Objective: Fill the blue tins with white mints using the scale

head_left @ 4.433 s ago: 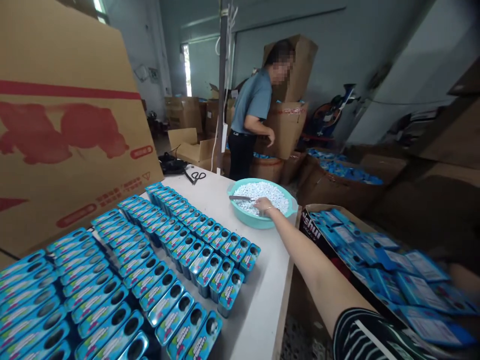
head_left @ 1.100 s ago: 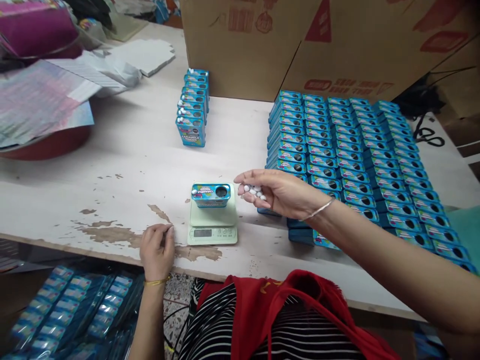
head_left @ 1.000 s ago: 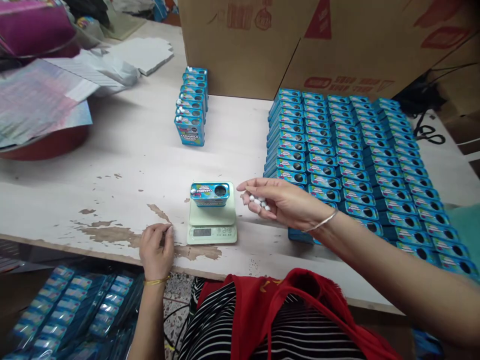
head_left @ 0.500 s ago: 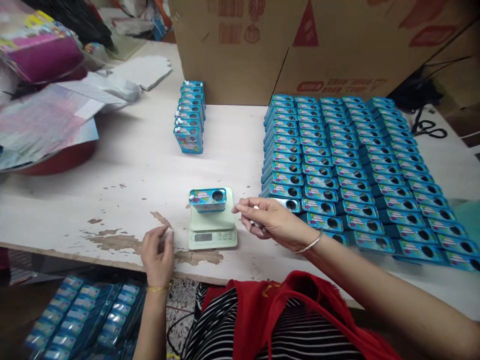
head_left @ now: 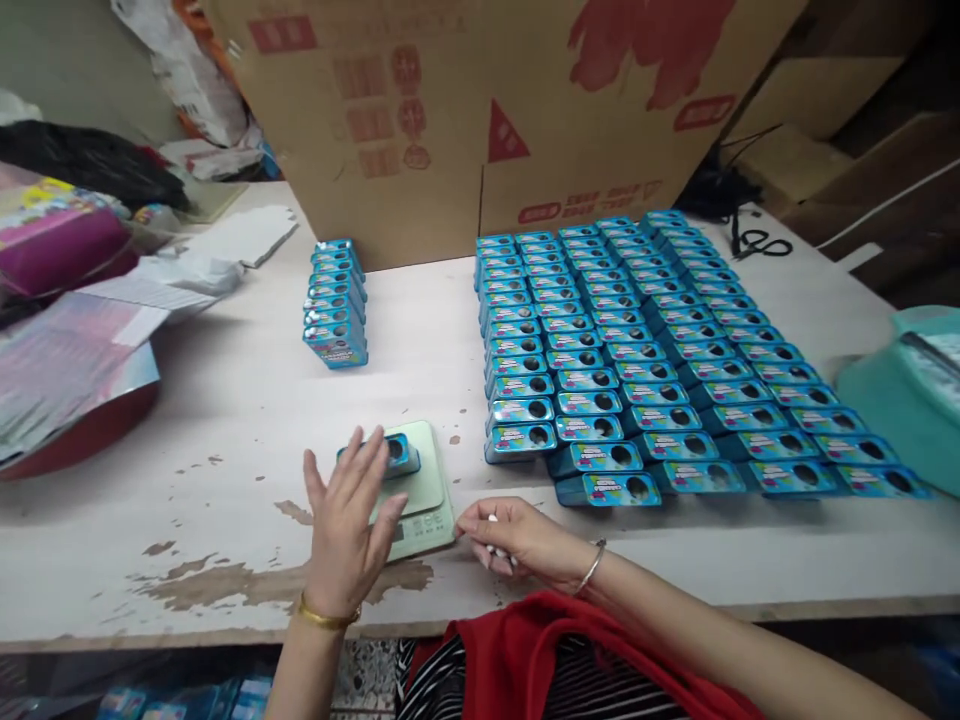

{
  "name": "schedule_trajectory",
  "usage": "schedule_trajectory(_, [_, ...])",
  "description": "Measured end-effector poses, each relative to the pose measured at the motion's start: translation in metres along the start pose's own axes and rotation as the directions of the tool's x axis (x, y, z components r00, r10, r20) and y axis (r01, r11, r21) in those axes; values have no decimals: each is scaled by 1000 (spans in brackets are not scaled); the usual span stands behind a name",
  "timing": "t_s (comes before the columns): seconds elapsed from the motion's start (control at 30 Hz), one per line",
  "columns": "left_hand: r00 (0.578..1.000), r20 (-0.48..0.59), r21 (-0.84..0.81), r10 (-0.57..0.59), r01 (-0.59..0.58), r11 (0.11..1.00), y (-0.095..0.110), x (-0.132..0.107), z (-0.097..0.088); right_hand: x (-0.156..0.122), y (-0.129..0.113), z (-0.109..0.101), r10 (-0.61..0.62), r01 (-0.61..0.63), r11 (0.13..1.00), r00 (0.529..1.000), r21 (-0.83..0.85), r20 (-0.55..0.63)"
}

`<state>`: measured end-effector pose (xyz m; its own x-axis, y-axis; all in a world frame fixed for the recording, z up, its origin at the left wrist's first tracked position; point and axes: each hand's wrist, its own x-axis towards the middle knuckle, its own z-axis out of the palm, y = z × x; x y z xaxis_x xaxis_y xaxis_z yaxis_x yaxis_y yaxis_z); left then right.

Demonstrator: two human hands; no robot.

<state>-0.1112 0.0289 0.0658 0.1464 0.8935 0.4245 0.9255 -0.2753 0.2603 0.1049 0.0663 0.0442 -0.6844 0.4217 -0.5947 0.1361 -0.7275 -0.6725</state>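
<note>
A small blue tin (head_left: pixel 396 455) with a round hole in its top sits on a pale green scale (head_left: pixel 420 490) near the table's front edge. My left hand (head_left: pixel 349 525) is raised in front of the scale with fingers spread, its fingertips over the tin. My right hand (head_left: pixel 514 535) rests on the table just right of the scale, fingers curled round a few small white candies (head_left: pixel 493 520). A large block of open blue tins (head_left: pixel 637 350) fills the table to the right. A short row of blue tins (head_left: pixel 335 300) stands further back on the left.
A big cardboard box (head_left: pixel 480 110) stands behind the tins. A teal basin (head_left: pixel 904 395) sits at the right edge, scissors (head_left: pixel 761 243) behind it. Papers and a red bowl (head_left: pixel 75 350) lie at the left. The wooden table (head_left: pixel 225 400) has worn patches.
My left hand has lifted off the table edge and opened over the tin on the scale. My right hand has drawn back toward me with the candies. The camera has tilted and shifted left.
</note>
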Motion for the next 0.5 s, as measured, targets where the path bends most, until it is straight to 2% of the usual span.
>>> schedule_trajectory(0.07, [995, 58, -71, 85, -81, 994, 0, 8, -5, 2, 12, -9, 10, -10, 1000, 1000, 0, 5])
schedule_trajectory(0.1, [996, 36, -96, 83, -79, 992, 0, 10, -9, 4, 18, -15, 10, -10, 1000, 1000, 4, 11])
schedule_trajectory(0.2, [987, -147, -97, -68, 54, 994, -2, 11, -23, 11, 40, -30, -13, 12, 999, 1000, 35, 28])
schedule_trajectory(0.27, [975, -188, -57, -122, 114, 992, -4, 7, -28, 15, 52, -38, -28, 26, 998, 999, 61, 26])
schedule_trajectory(0.4, [996, -35, 88, -78, 81, 993, -9, 3, -23, 18, 56, -44, -4, 3, 998, 1000, 58, 9])
schedule_trajectory(0.5, [993, 112, 141, -33, 17, 990, -16, 20, -17, 17, 48, -45, 22, -22, 1000, 1000, 7, 2])
